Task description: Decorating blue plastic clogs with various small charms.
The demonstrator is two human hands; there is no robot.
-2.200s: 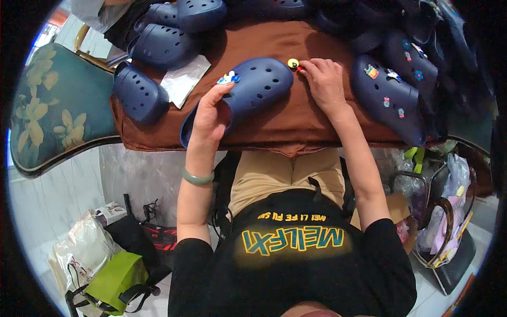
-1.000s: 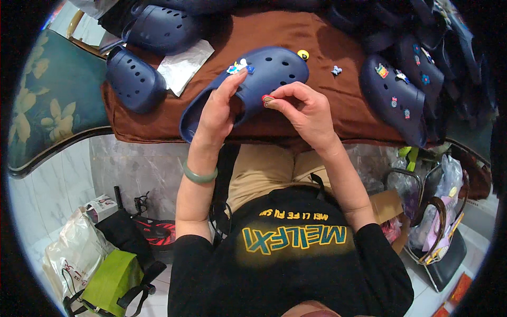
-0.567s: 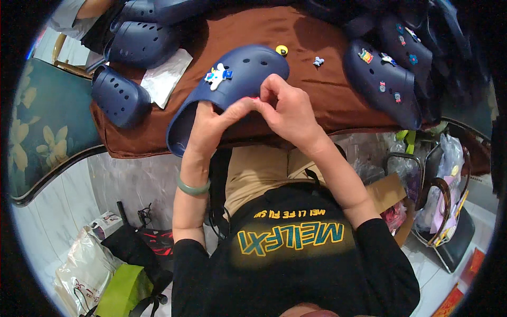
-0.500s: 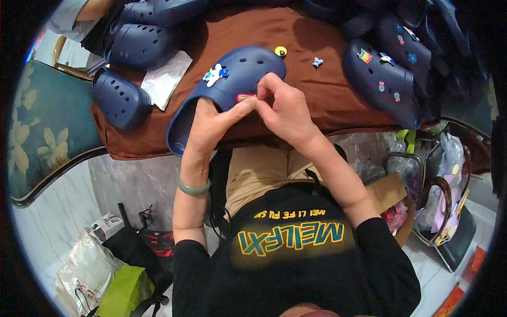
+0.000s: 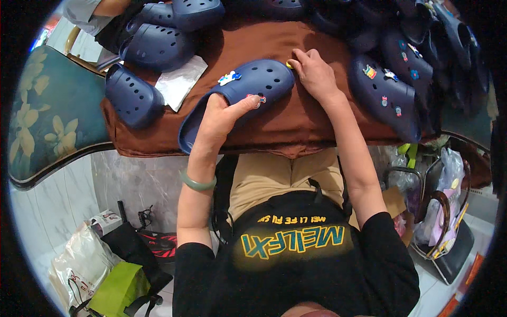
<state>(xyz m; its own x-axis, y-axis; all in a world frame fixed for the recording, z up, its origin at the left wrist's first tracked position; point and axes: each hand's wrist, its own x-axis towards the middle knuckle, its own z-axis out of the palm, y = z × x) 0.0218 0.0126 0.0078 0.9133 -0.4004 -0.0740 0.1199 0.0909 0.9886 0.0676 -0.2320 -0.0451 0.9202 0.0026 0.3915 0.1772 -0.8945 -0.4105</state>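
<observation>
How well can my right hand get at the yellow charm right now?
Yes, most likely: the right hand is right at the yellow charm, by the toe of the navy clog, and nothing visible blocks its way.

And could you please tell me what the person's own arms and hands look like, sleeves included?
The left hand and right hand wear no gloves. The black sleeves are short, and a plain, pale green bangle circles the left arm.

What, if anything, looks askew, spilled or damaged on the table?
No visible spill or damage, including on the held clog. Mildly odd: the white sheet lies askew to the brown cloth's edges, left of that clog.
</observation>
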